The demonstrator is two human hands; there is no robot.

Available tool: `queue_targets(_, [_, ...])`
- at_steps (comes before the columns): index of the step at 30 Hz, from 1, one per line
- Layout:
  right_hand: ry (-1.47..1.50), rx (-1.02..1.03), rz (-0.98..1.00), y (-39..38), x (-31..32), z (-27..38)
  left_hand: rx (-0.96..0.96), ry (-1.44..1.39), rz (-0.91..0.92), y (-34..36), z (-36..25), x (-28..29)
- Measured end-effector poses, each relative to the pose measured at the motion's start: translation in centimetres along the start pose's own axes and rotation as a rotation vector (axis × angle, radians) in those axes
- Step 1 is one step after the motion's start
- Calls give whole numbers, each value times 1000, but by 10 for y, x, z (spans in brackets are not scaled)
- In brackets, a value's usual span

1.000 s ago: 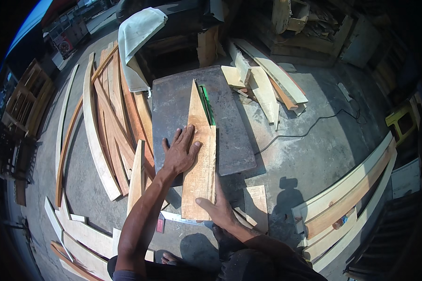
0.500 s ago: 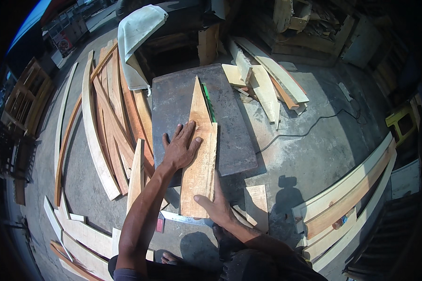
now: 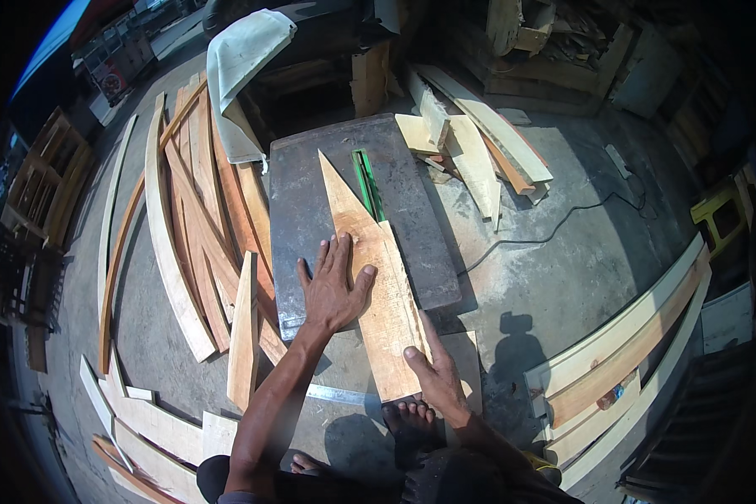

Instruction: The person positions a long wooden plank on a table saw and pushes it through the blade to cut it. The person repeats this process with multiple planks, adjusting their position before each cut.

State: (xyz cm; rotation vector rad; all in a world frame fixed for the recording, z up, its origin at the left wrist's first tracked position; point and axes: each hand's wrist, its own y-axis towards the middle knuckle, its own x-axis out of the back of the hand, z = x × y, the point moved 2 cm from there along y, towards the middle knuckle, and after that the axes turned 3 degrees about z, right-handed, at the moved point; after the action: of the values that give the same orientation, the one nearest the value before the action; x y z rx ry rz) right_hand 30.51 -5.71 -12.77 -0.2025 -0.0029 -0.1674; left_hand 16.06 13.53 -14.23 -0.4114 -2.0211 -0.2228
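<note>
Left hand [image 3: 336, 294] palm-down with fingers [image 3: 340, 254] splayed, right hand [image 3: 439, 378] closer in, thumb [image 3: 416, 361] uppermost

Left hand [image 3: 334, 294] and right hand [image 3: 437, 378] bare; my remote head view shows a dark left sleeve [image 3: 242, 497], dark legwear [image 3: 449, 480], uncovered toes [image 3: 417, 411].

A black cable [image 3: 521, 244] winds across the grey floor [image 3: 554, 290].

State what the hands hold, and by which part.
The right hand grips the pointed board by its right edge, near the closer end; the left hand rests over its left edge.
</note>
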Motion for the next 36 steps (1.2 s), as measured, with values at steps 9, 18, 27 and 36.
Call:
queue_targets(9, [-60, -40, -81, 4, 5, -5, 16, 0, -5, 1, -4, 2])
queue_targets(18, [-82, 3, -90, 10, 10, -8, 39, 3, -17, 2, -6, 2])
queue_targets(27, [-73, 29, -81, 15, 9, -9, 57, -6, 24, 8, -6, 4])
queue_targets(36, [-51, 11, -61, 18, 7, -8, 48, -12, 27, 11, -5, 7])
